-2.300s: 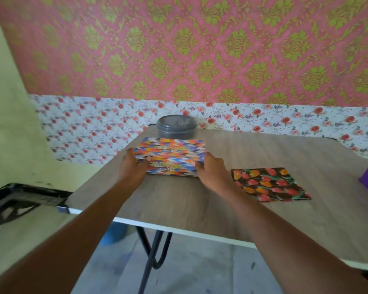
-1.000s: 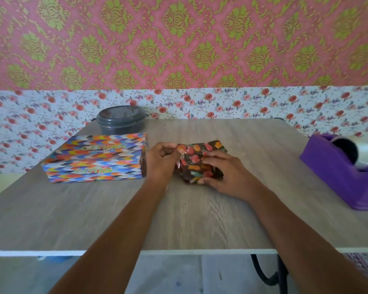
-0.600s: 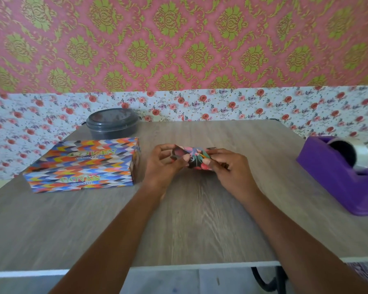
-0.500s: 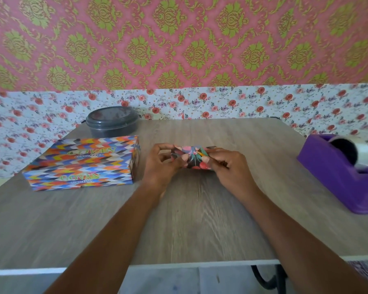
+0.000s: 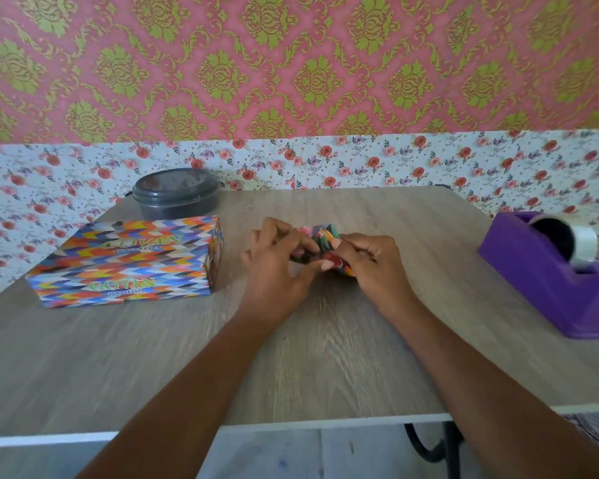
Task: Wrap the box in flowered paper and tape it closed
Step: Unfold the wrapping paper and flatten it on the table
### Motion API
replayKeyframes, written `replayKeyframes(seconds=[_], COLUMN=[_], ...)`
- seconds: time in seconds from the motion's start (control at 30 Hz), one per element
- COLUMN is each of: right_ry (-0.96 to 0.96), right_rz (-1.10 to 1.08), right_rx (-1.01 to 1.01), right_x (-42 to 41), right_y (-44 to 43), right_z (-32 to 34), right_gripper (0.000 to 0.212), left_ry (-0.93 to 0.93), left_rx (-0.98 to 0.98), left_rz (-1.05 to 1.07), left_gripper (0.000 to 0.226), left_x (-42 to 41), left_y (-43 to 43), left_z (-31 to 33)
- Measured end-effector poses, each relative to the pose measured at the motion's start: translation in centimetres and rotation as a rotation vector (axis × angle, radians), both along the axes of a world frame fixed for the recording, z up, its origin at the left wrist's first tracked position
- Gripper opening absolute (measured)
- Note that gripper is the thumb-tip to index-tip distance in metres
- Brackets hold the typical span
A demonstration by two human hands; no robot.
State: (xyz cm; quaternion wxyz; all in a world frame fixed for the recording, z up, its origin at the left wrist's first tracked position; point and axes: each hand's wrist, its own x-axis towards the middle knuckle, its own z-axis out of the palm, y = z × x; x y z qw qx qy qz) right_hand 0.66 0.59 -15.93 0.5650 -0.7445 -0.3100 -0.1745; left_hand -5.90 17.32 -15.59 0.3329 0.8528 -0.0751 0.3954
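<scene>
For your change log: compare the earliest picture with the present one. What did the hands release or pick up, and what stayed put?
Both hands let go of the patterned box and took up the folded flowered paper, left hand and right hand each closing a grip on it above the table. The grey lidded container stayed behind the box.

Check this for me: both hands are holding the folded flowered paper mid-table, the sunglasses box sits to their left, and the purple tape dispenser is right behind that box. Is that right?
Not quite. Behind the sunglasses box is a dark lidded container, not the purple tape dispenser, which stands at the table's right edge. The rest holds in the head view: left hand and right hand both hold the folded flowered paper mid-table.
</scene>
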Motion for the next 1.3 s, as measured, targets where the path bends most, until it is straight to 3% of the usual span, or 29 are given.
replayKeyframes(seconds=[0.3,0.5,0.7,0.87,1.0,1.13,1.3], right_ry=[0.004,0.019,0.027,0.102,0.098,0.269,0.337], right_rz=[0.068,0.082,0.027,-0.105,-0.223,-0.482,-0.665], right_rx=[-0.031,-0.033,-0.01,0.065,0.037,0.284,0.386], right_x=[0.2,0.0,0.3,0.9,1.2,3.2,4.2], right_y=[0.1,0.0,0.0,-0.6,-0.5,-2.5,-4.4], right_z=[-0.2,0.0,0.1,0.6,0.5,0.7,0.3], right_gripper=[0.024,0.028,0.037,0.046,0.034,0.037,0.038], left_ry=[0.014,-0.041,-0.06,-0.056,-0.087,-0.114,-0.045], left_rx=[0.024,0.015,0.046,0.058,0.045,0.069,0.043], left_rz=[0.044,0.022,0.004,-0.126,-0.103,-0.092,-0.113], left_gripper=[0.042,0.021,0.023,0.034,0.032,0.02,0.021], left_x=[-0.2,-0.2,-0.3,-0.1,-0.4,-1.3,-1.1], left_y=[-0.1,-0.2,-0.5,-0.6,-0.6,-0.6,0.0], left_z=[0.2,0.4,0.6,0.5,0.8,1.1,1.0])
